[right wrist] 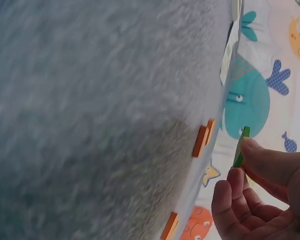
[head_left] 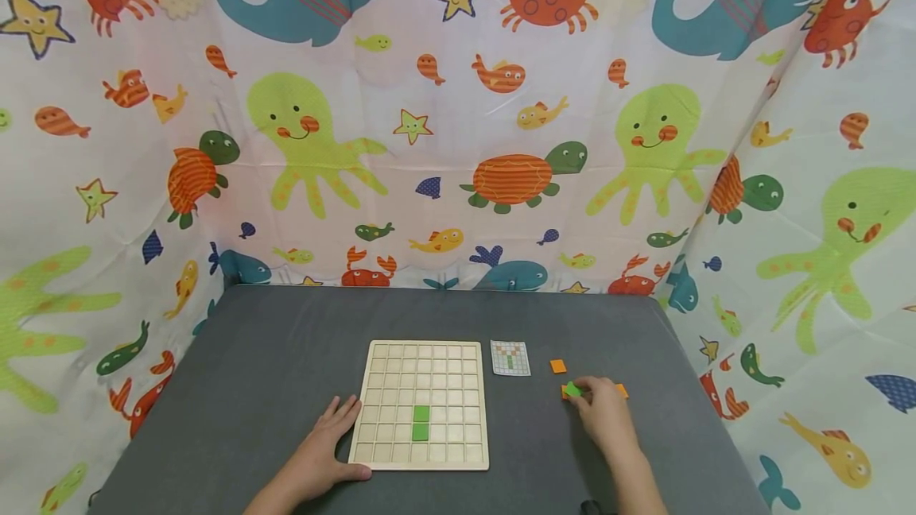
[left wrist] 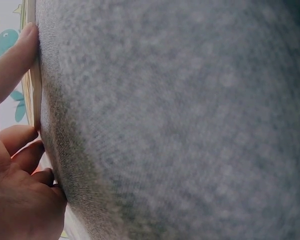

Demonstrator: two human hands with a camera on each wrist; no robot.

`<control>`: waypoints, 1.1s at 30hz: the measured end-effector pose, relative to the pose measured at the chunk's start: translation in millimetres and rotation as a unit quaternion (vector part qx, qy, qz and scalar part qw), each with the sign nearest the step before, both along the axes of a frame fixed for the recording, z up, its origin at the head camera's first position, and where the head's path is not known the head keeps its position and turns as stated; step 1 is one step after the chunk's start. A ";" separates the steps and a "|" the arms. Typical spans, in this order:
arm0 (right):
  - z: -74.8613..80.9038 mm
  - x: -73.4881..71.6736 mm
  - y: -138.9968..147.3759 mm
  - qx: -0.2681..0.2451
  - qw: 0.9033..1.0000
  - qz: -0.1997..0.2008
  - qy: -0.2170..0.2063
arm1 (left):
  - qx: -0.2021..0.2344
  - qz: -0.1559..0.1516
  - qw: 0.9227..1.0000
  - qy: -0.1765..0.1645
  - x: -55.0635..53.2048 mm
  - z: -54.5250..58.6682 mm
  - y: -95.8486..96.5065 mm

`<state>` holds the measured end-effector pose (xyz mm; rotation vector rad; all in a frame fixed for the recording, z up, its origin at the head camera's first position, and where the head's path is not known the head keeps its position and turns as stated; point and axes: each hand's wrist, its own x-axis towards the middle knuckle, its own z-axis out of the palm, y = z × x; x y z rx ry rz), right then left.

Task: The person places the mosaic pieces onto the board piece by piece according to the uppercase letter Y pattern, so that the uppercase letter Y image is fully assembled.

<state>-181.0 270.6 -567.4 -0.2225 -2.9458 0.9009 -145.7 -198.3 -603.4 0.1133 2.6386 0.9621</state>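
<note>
A right hand (head_left: 603, 410) pinches a green tile (head_left: 572, 389) over orange tiles (head_left: 558, 366), right of the pale grid board (head_left: 390, 380).
From where I stand, the tile looks light, stiff, perhaps slippery, best pinched by its edges; the left hand (head_left: 322, 447), spread, touches the board's left side.

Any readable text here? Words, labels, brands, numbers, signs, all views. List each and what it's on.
None: no word, label, brand, number or sign can be read in any view.
Card: printed grid with orange and green squares; any finer marks too small to read.
Board: ruled squares, no lettering seen.
Tiles: plain green or orange, no lettering seen.
Backdrop: sea-animal pictures, no lettering seen.
</note>
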 end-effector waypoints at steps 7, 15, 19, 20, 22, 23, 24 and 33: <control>3.3 -3.0 -15.7 0.003 1.000 0.013 0.018 | -0.004 -0.002 1.000 -0.003 -1.2 -0.7 -0.9; 5.5 -8.3 -38.9 -0.003 0.999 0.032 0.023 | -0.004 -0.003 1.000 -0.004 -2.0 -3.2 -2.3; 8.2 -10.9 -49.4 -0.006 0.998 0.048 0.027 | -0.004 -0.004 1.000 -0.004 -2.0 -2.5 -2.2; 8.6 -11.6 -51.9 -0.007 0.998 0.053 0.030 | -0.004 -0.004 1.000 -0.002 -1.9 -2.3 -2.2; 9.7 -13.0 -56.4 -0.008 0.997 0.061 0.036 | -0.003 -0.004 1.000 0.000 -1.7 -1.6 -2.2; 10.3 -13.6 -58.6 -0.010 0.997 0.064 0.040 | -0.003 -0.004 1.000 0.000 -1.6 -1.6 -2.2; 10.4 -14.4 -60.6 -0.012 0.997 0.068 0.045 | -0.002 -0.004 1.000 0.000 -1.6 -1.5 -2.2; 9.7 -18.8 -78.5 -0.018 0.995 0.088 0.051 | -0.005 -0.004 1.000 0.001 -1.4 -2.2 -2.2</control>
